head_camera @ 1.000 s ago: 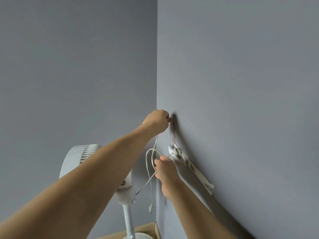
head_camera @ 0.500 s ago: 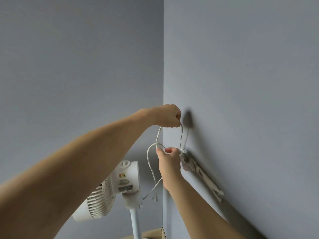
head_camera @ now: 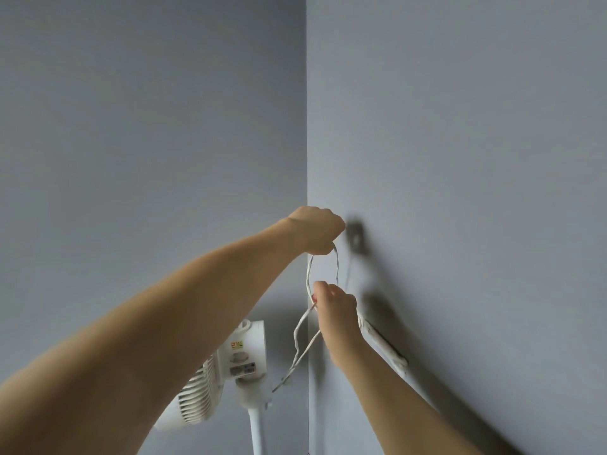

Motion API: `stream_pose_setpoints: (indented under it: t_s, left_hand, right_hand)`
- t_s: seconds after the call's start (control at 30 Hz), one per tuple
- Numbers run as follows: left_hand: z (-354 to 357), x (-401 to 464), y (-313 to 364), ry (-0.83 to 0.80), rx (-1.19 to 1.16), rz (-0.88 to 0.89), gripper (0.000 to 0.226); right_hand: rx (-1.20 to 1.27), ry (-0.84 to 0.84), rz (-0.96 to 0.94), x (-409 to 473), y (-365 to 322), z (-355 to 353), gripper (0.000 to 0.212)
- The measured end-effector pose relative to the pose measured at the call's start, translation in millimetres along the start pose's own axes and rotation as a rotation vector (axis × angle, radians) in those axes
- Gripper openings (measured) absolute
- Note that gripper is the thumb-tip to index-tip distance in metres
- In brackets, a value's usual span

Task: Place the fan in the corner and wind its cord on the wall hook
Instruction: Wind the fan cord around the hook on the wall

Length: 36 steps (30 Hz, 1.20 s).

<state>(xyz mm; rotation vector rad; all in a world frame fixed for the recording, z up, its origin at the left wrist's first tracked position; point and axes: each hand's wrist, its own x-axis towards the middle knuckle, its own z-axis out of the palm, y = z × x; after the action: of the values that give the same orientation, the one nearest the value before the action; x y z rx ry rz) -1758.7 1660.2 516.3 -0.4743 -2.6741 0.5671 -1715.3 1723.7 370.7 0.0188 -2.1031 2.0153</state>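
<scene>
A white pedestal fan (head_camera: 239, 359) stands in the corner of two grey walls, its head turned left and partly hidden by my left forearm. Its thin white cord (head_camera: 308, 277) rises from the fan's neck and forms a loop between my hands. My left hand (head_camera: 315, 229) is closed on the top of the loop, close to a dark blurred hook (head_camera: 356, 238) on the right wall. My right hand (head_camera: 335, 303) pinches the cord lower down. A white strip (head_camera: 382, 344) lies along the right wall behind my right wrist.
Grey walls meet in a vertical corner line (head_camera: 307, 126). The fan's white pole (head_camera: 258, 431) runs down out of the frame. Both my forearms cross the lower half of the view.
The view has shifted slightly. My right hand has moved off the white strip toward the cord loop. My left hand stays by the hook, holding the loop's top.
</scene>
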Motion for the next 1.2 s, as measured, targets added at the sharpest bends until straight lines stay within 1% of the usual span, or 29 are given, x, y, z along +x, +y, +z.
stream_pose_setpoints:
  t_s: [0.03, 0.07, 0.1, 0.13, 0.17, 0.23, 0.4, 0.47, 0.53, 0.57, 0.67, 0.77, 0.83, 0.93, 1.03, 1.13, 1.2]
  left_hand:
    - [-1.7, -1.4, 2.0, -0.015, -0.145, -0.038, 0.005]
    - [-3.6, -2.2, 4.0, -0.022, -0.274, -0.074, 0.005]
    - [-5.4, -2.9, 6.6, -0.038, -0.399, -0.115, 0.008]
    - [-6.5, -3.3, 9.3, -0.064, -0.531, -0.153, 0.013]
    - [-6.9, -5.1, 13.3, -0.094, -0.676, -0.189, 0.016]
    - [-8.7, -8.3, 19.5, -0.139, -0.922, -0.248, 0.016]
    - [2.1, -24.5, 30.2, -0.127, -1.2, -0.317, 0.025]
    - [8.8, -30.5, 31.8, -0.145, -1.347, -0.292, 0.026]
    - [16.1, -35.4, 33.9, -0.137, -1.437, -0.254, 0.026]
    - [19.6, -36.4, 35.3, -0.127, -1.413, -0.246, 0.025]
    - [38.8, -40.5, 47.9, -0.129, -1.195, -0.242, 0.031]
    - [60.4, -41.4, 59.1, -0.108, -0.997, -0.22, 0.039]
    - [74.8, -41.1, 60.8, -0.105, -0.883, -0.198, 0.04]
    - [91.9, -40.1, 66.3, -0.101, -0.841, -0.173, 0.026]
    - [98.5, -43.7, 69.6, -0.053, -0.887, -0.174, 0.019]
    - [104.1, -45.7, 70.6, -0.02, -0.907, -0.164, 0.019]
    - [108.2, -45.5, 72.8, -0.021, -0.887, -0.142, 0.018]
  right_hand:
    - [0.028, -0.002, 0.002, -5.3, -0.2, -5.6, 0.02]
    - [0.036, 0.02, -0.028, -11.9, -4.1, -9.0, 0.009]
    - [-0.07, 0.042, -0.099, -20.0, -5.5, -12.1, 0.018]
    - [-0.184, 0.048, -0.1, -25.2, -8.8, -16.7, 0.035]
    - [-0.166, 0.057, -0.099, -27.4, -9.2, -21.0, 0.045]
    - [-0.101, 0.055, -0.137, -34.6, -13.0, -26.5, 0.045]
    - [0.127, 0.129, -0.176, -52.2, -18.3, -49.9, 0.04]
    - [0.212, 0.146, -0.161, -58.2, -20.9, -60.4, 0.036]
    - [0.304, 0.157, -0.139, -65.9, -25.4, -70.8, 0.042]
    - [0.336, 0.167, -0.134, -70.1, -29.2, -75.5, 0.044]
    - [0.349, 0.229, -0.153, -85.5, -32.5, -88.8, 0.043]
    - [0.27, 0.28, -0.196, -95.2, -30.1, -99.1, 0.042]
    - [0.225, 0.281, -0.212, -101.6, -24.1, -102.0, 0.044]
    - [0.209, 0.29, -0.209, -109.4, -8.5, -106.6, 0.049]
    - [0.166, 0.288, -0.171, -113.0, 8.9, -108.0, 0.048]
    - [0.078, 0.214, -0.08, -112.1, 18.0, -108.3, 0.043]
    - [0.031, 0.136, 0.007, -108.9, 21.4, -106.3, 0.033]
